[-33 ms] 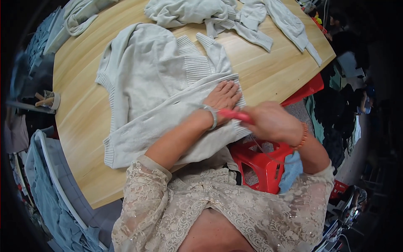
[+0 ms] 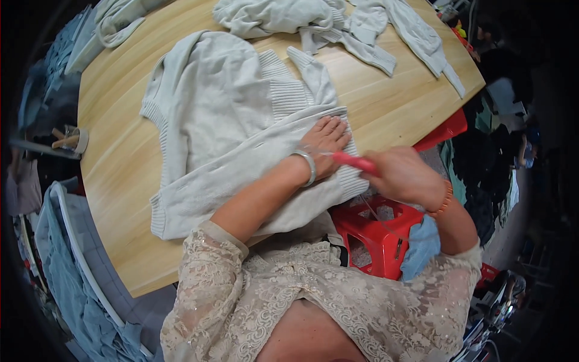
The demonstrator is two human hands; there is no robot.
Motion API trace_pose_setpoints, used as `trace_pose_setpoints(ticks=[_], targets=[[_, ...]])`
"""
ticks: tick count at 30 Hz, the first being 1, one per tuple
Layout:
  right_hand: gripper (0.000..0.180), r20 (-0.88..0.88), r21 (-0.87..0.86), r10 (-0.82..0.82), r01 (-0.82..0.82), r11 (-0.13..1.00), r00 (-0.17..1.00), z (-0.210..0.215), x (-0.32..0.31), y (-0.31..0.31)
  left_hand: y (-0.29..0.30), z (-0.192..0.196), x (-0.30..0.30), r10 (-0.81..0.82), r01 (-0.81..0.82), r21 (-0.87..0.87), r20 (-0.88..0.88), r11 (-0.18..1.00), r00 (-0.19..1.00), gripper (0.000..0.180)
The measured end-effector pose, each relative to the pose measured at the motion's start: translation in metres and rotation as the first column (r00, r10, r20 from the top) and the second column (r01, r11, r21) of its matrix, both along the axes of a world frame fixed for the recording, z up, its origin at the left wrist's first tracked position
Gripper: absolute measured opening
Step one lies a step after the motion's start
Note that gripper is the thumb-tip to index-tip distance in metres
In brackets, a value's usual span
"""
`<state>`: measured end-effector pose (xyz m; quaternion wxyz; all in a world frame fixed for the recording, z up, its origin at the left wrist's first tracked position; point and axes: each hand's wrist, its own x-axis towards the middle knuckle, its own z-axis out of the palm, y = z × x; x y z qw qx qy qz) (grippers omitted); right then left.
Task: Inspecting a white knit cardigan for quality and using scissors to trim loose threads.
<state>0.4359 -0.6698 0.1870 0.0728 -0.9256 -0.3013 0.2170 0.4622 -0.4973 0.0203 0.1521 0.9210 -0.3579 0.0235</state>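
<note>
A pale grey-white knit cardigan or sweater [image 2: 223, 102] lies spread on the table, with ribbed cuffs and hem. One long strip of it is folded across the front, with several small slits that look like buttonholes. My left hand [image 2: 325, 136] rests flat on the strip's right end, fingers outstretched. Just right of it, my right hand [image 2: 407, 175] is closed round a red-handled tool [image 2: 356, 161]. Its thin tip points left above my left wrist, too blurred to name the kind. A thin line, perhaps thread, hangs below my right hand.
More pale knitwear [image 2: 277, 15] is heaped at the table's [image 2: 114, 199] far side. A red plastic stool [image 2: 383, 241] stands by the near right edge, a blue cloth [image 2: 421, 247] beside it. Blue-grey garments [image 2: 66, 271] fill a white-rimmed bin at left. A small cup [image 2: 78, 142] hangs near the left edge.
My right hand and the red-handled tool have moved slightly right. My left hand stays on the garment. The whole view has shifted a little.
</note>
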Motion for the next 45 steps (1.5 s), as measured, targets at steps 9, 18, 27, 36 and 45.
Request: trace_pose_setpoints(ticks=[9, 18, 27, 36, 45], targets=[[0.022, -0.028, 0.007, 0.015, -0.015, 1.0, 0.999, 0.019, -0.015, 0.009, -0.002, -0.003, 0.001, -0.02, 0.019, -0.065, -0.005, 0.998, 1.0, 0.057], [0.025, -0.052, 0.137, 0.446, -0.436, 0.89, 0.894, -0.02, 0.008, 0.133, -0.014, -0.067, 0.007, 0.042, -0.016, -0.086, 0.311, 0.996, 0.949, 0.062], [0.023, -0.174, 0.274, 0.567, -0.514, 0.813, 0.805, -0.013, 0.002, 0.185, -0.033, -0.055, 0.026, -0.003, 0.049, -0.298, 0.152, 0.953, 0.988, 0.04], [0.033, -0.135, 0.545, 0.099, -0.01, 0.838, 0.986, -0.008, 0.011, 0.061, 0.049, -0.021, -0.003, 0.06, -0.047, -0.173, 0.07, 0.984, 0.996, 0.051], [0.038, -0.194, -0.003, 0.373, -0.381, 0.924, 0.907, -0.012, -0.005, 0.118, 0.239, -0.013, -0.186, 0.767, -0.738, -0.278, -0.006, 0.615, 0.641, 0.057]])
